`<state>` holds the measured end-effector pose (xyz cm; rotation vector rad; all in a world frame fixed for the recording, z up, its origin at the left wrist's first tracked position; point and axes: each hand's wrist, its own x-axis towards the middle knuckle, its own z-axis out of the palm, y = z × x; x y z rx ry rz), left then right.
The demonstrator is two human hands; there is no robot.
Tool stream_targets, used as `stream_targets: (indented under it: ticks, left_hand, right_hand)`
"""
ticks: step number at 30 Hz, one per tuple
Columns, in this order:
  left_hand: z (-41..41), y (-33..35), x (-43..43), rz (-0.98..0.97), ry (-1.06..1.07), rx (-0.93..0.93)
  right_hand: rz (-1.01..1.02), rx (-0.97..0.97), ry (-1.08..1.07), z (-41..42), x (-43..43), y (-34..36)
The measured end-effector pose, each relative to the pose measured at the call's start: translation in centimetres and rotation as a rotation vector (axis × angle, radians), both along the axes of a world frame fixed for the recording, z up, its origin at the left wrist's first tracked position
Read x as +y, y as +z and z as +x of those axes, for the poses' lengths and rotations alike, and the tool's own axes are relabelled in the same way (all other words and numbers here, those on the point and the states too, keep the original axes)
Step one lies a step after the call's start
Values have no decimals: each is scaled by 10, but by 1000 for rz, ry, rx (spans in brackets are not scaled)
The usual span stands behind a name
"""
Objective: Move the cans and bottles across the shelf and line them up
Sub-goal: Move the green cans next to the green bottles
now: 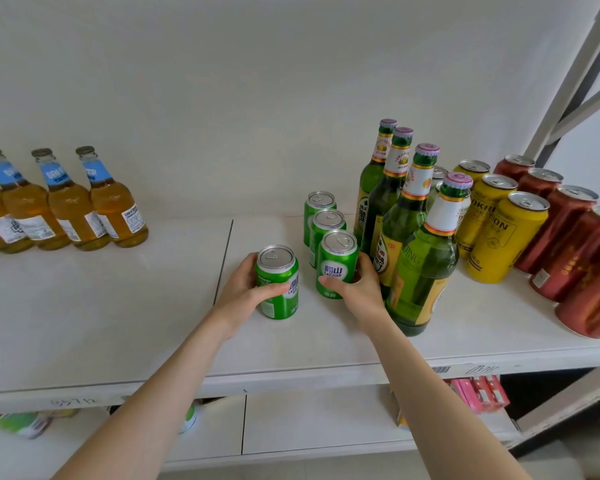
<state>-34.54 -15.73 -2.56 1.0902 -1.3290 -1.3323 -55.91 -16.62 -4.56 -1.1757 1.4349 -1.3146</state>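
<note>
Your left hand (241, 292) wraps the loose green can (278, 282), thumb across the front and fingers curled behind. That can stands upright on the shelf (118, 323), just right of the seam (226, 251) between the two boards and nearer the front edge than its fellows. Your right hand (361, 292) grips the front can of the row (336, 265), thumb on the label and fingers round the far side, where they sit tight against the nearest green bottle (423, 268). Two more green cans (327, 226) stand in file behind it toward the back wall. Whether either held can is off the board yet, I cannot tell. To do this step well, draw the right can toward the front edge before you swing it left, because the tall bottle beside your knuckles looks easy to tip (and it has three more crowded behind it). Hold both cans low on the body and level. Take them over the seam toward the left end, where the amber bottles (118, 209) stand along the back. Set them down one behind the other, labels facing the front edge, in a file square to that edge.
</note>
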Motion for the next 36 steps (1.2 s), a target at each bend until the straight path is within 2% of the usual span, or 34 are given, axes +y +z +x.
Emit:
stream_targets:
  ticks: [14, 19, 27, 36]
  left_hand:
    - [8, -2, 3, 39, -29, -10]
    - [9, 5, 7, 58, 42, -57]
    - [4, 11, 28, 60, -5, -133]
    - [-25, 16, 62, 84, -75, -146]
  right_hand:
    - [-16, -19, -24, -2, 29, -12]
    - [-34, 95, -67, 2, 59, -16]
    - [-31, 151, 164, 16, 79, -15]
    - [-22, 143, 228, 7, 98, -15]
